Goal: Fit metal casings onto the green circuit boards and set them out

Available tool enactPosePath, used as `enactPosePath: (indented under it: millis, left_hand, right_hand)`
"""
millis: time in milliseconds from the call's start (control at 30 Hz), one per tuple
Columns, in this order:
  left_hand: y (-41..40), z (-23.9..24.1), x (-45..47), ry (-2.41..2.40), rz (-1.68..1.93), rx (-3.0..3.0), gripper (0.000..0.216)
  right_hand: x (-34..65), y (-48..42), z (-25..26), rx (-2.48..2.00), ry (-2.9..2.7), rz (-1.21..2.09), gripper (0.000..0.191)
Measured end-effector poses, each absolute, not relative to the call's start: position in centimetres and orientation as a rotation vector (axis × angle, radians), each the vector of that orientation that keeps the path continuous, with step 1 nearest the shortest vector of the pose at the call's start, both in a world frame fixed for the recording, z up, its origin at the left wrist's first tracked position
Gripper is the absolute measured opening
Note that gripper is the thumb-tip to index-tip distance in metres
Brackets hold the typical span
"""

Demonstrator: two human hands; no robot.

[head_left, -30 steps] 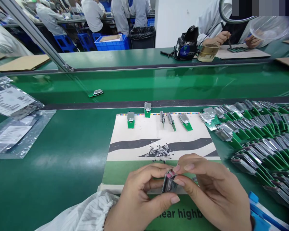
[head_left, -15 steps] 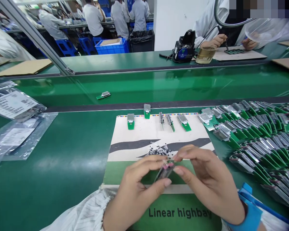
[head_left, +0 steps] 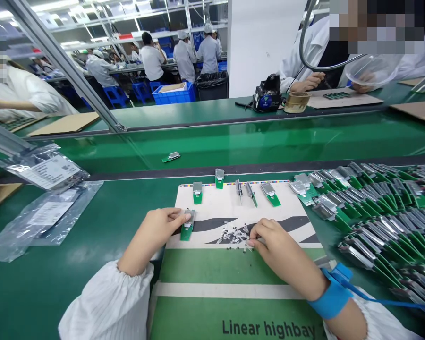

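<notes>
My left hand (head_left: 155, 232) pinches a small green circuit board with a metal shield (head_left: 188, 225) at the left edge of a printed card mat (head_left: 241, 278). My right hand (head_left: 273, 244) rests with its fingers closed at the right side of a heap of tiny black and silver parts (head_left: 235, 235) on the mat; what they pinch is too small to make out. A row of several like boards (head_left: 239, 188) lies along the mat's far edge. A blue strap (head_left: 331, 290) circles my right wrist.
Many green boards (head_left: 375, 208) lie in rows at the right. Clear plastic bags (head_left: 42, 189) lie at the left. One board (head_left: 171, 157) sits on the green conveyor belt (head_left: 269, 137) beyond. Other people in white coats work across the belt, beside a black device (head_left: 265, 98).
My hands, which held one board together near me, have parted. The left carried the board out to the mat's left edge; the right went to the heap of parts. The view tilted up.
</notes>
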State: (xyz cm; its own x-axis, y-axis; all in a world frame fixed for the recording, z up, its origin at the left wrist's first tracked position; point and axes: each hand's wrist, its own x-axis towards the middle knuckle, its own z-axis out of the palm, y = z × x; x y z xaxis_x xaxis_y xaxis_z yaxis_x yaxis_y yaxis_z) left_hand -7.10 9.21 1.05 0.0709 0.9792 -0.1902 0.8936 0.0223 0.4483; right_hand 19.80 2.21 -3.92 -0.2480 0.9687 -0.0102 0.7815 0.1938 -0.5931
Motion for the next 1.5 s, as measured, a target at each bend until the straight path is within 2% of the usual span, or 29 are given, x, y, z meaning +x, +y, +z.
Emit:
enactPosePath:
  millis: [167, 333, 600, 800, 967, 1200, 1500]
  left_hand:
    - [16.0, 2.5, -7.5, 1.991, 0.311, 2.067, 0.025]
    - [23.9, 2.6, -6.3, 1.936, 0.495, 2.199, 0.030]
    - [27.3, 0.6, -4.9, 1.875, 0.671, 2.127, 0.024]
    - [22.6, 3.3, -4.3, 1.789, 1.030, 1.920, 0.031]
    - [14.3, 4.8, -3.5, 1.443, 1.016, 1.757, 0.036]
    - [6.5, 1.8, -1.2, 1.121, 0.889, 1.283, 0.033]
    - [4.8, -0.5, 0.8, 1.044, 0.887, 1.086, 0.036]
  right_hand:
    - [19.8, 2.2, -3.8, -1.646, -2.130, 0.681, 0.026]
    - [20.2, 2.5, -3.8, -1.632, -2.135, 0.690, 0.025]
    - [20.7, 3.0, -3.2, -1.640, -2.122, 0.781, 0.018]
    - [20.8, 3.0, -2.9, -1.631, -2.148, 0.793, 0.023]
    - [20.4, 2.4, -2.4, -1.575, -2.201, 0.790, 0.018]
    - [19.2, 1.5, -3.6, -1.553, -2.286, 0.696, 0.023]
    - [19.7, 1.1, -3.5, -1.483, -2.258, 0.661, 0.025]
